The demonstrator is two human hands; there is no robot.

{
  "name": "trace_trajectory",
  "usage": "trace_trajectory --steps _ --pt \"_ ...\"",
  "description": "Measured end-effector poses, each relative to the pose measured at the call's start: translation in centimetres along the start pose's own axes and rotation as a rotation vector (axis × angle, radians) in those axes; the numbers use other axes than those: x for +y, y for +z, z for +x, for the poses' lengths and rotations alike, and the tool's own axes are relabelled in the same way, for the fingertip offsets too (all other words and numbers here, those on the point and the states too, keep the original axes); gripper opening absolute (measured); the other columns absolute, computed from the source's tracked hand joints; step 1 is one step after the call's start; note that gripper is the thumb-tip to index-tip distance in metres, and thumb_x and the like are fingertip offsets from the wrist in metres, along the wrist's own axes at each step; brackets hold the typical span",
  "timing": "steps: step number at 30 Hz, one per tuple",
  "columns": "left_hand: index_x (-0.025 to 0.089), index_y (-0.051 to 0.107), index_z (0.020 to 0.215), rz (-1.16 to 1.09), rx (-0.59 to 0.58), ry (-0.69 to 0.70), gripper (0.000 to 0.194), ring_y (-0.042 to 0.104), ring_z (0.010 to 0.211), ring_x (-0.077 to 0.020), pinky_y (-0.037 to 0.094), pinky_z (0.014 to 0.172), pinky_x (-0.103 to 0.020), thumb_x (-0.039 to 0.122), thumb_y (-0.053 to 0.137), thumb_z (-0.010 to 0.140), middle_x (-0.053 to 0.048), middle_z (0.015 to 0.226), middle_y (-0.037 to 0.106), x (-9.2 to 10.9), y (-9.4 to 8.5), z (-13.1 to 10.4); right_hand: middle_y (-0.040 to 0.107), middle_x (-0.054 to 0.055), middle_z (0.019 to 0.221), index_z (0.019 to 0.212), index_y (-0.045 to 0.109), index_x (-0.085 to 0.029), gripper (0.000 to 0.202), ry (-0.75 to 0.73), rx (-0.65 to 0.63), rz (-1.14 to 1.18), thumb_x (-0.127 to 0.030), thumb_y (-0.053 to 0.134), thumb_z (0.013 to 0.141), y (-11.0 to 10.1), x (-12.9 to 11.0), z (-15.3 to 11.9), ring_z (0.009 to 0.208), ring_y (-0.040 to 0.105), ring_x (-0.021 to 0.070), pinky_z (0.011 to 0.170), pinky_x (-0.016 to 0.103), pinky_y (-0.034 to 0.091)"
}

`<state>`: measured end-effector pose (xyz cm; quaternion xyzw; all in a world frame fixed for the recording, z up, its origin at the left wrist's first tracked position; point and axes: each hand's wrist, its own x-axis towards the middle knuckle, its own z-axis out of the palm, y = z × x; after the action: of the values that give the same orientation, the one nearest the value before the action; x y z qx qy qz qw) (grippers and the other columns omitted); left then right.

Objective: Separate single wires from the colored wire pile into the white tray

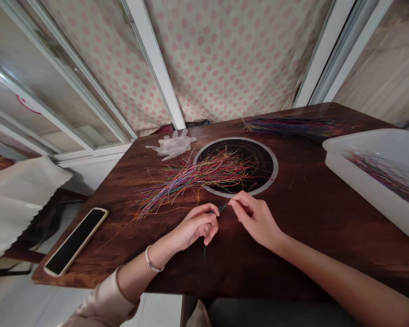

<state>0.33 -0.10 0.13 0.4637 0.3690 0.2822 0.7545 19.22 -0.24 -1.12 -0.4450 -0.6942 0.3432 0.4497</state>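
Observation:
Thin blue and green wires (222, 207) stretch between my two hands above the near side of the table. My left hand (198, 223), with a beaded bracelet at its wrist, has curled fingers closed on one end, and a green end hangs below it. My right hand (254, 215) pinches the other end between thumb and fingertips. Just beyond them lies a loose bundle of many-coloured thin wires (191, 176), partly over a round black plate with a silver rim (274, 169) set in the tabletop.
On the dark wooden table (303, 218) lie a phone (75, 241) at the left edge and a crumpled clear plastic glove (173, 144) at the back. A second dark wire bundle (293, 127) is at the back right. A white tub (371, 190) holding more wires stands at the right.

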Motion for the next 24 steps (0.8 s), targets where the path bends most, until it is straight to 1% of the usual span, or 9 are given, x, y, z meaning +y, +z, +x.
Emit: trace_trajectory --steps 2,4,7,9,12,15,19,21,24 --pt "0.015 0.051 0.090 -0.060 -0.036 -0.005 0.024 0.027 0.032 -0.0026 0.018 0.034 -0.016 0.034 0.060 0.081 0.009 0.046 0.042 0.12 -0.21 -0.03 0.041 -0.005 0.055 0.075 0.051 -0.019 0.019 -0.007 0.021 -0.019 -0.028 0.043 0.090 -0.02 0.04 0.06 0.049 0.039 0.0082 0.048 0.021 0.031" --pt "0.013 0.055 0.090 -0.111 -0.051 -0.009 0.030 0.018 0.036 -0.0017 0.012 0.036 -0.016 0.041 0.061 0.081 0.011 0.047 0.032 0.20 -0.40 -0.06 0.039 -0.006 0.055 0.077 0.051 -0.019 0.018 -0.022 0.037 -0.040 -0.028 0.043 0.090 -0.02 0.11 0.07 0.048 0.038 0.0080 0.048 0.021 0.030" --pt "0.011 0.058 0.082 -0.127 -0.048 -0.018 0.039 0.014 0.039 -0.0024 0.009 0.039 -0.019 0.050 0.058 0.082 0.011 0.047 0.024 0.14 -0.55 -0.08 0.039 -0.005 0.055 0.077 0.053 -0.018 0.018 -0.042 0.046 -0.067 -0.027 0.044 0.090 -0.02 0.26 0.01 0.048 0.036 0.0079 0.047 0.021 0.029" --pt "0.011 0.056 0.075 -0.087 -0.038 -0.018 0.040 0.013 0.039 -0.0030 0.008 0.040 -0.020 0.051 0.057 0.082 0.011 0.045 0.022 0.03 -0.55 -0.08 0.041 -0.005 0.056 0.078 0.053 -0.018 0.018 -0.048 0.050 -0.078 -0.027 0.044 0.090 -0.02 0.32 -0.05 0.049 0.036 0.0080 0.047 0.021 0.029" --pt "0.013 0.052 0.069 -0.034 -0.032 -0.013 0.039 0.013 0.039 -0.0032 0.007 0.040 -0.021 0.049 0.058 0.082 0.012 0.044 0.020 -0.09 -0.46 -0.05 0.041 -0.005 0.055 0.077 0.053 -0.019 0.017 -0.062 0.069 -0.087 -0.027 0.044 0.090 -0.03 0.27 -0.11 0.048 0.037 0.0080 0.047 0.021 0.029" --pt "0.015 0.048 0.067 -0.011 -0.032 -0.005 0.040 0.013 0.039 -0.0033 0.007 0.040 -0.022 0.050 0.057 0.082 0.012 0.044 0.020 -0.12 -0.40 -0.05 0.040 -0.005 0.054 0.076 0.052 -0.019 0.017 -0.078 0.100 -0.094 -0.027 0.045 0.089 -0.05 0.10 -0.11 0.047 0.037 0.0079 0.046 0.021 0.030" --pt "0.018 0.037 0.063 0.003 -0.037 -0.003 0.044 0.013 0.039 -0.0031 0.008 0.040 -0.022 0.052 0.058 0.081 0.011 0.045 0.021 -0.10 -0.31 -0.13 0.044 -0.005 0.054 0.076 0.052 -0.020 0.019 -0.046 0.138 -0.060 -0.028 0.044 0.090 -0.13 -0.13 0.01 0.047 0.041 0.0082 0.046 0.021 0.034" --pt "0.018 0.036 0.062 0.020 -0.037 0.008 0.045 0.013 0.039 -0.0031 0.008 0.040 -0.022 0.053 0.058 0.081 0.011 0.046 0.022 -0.12 -0.27 -0.15 0.044 -0.005 0.054 0.075 0.052 -0.019 0.020 -0.037 0.138 -0.045 -0.029 0.043 0.091 -0.22 -0.19 0.11 0.047 0.042 0.0083 0.047 0.021 0.035" --pt "0.018 0.038 0.063 0.040 -0.021 0.052 0.045 0.015 0.039 -0.0035 0.009 0.040 -0.022 0.054 0.056 0.082 0.011 0.045 0.023 -0.19 -0.22 -0.08 0.044 -0.005 0.053 0.075 0.053 -0.019 0.020 -0.048 0.132 -0.049 -0.029 0.044 0.091 -0.40 -0.24 0.19 0.046 0.042 0.0082 0.047 0.021 0.034"
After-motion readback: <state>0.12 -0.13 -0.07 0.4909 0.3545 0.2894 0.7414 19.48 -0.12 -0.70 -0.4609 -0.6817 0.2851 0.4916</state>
